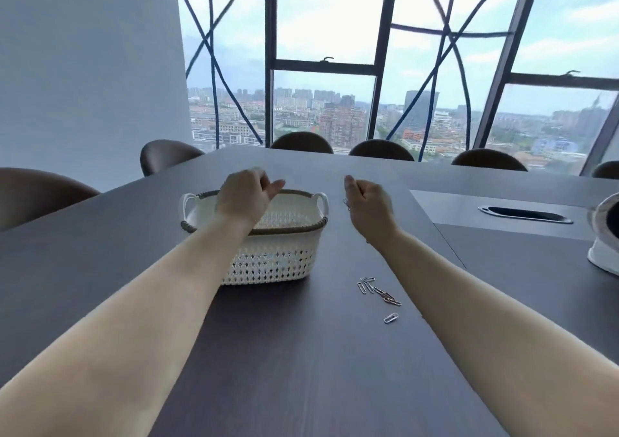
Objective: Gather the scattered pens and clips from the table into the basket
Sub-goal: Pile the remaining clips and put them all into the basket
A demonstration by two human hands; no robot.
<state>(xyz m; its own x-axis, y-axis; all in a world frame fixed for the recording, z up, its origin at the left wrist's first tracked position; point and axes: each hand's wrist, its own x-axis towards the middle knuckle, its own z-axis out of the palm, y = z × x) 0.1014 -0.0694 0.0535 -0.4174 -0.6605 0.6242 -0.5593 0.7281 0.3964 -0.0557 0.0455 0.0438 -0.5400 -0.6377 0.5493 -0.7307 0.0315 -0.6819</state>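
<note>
Head view puts us midway: our left hand (244, 195) curls over the basket (278, 262), hold unclear, our right hand (368, 205) seems to pinch a clip (346, 203), and loose clips (378, 291) wait on the table (301, 353).

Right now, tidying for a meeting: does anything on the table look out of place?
Yes: small metal paper clips lie scattered on the dark wooden table, right of the white woven plastic basket, not inside it.
</note>
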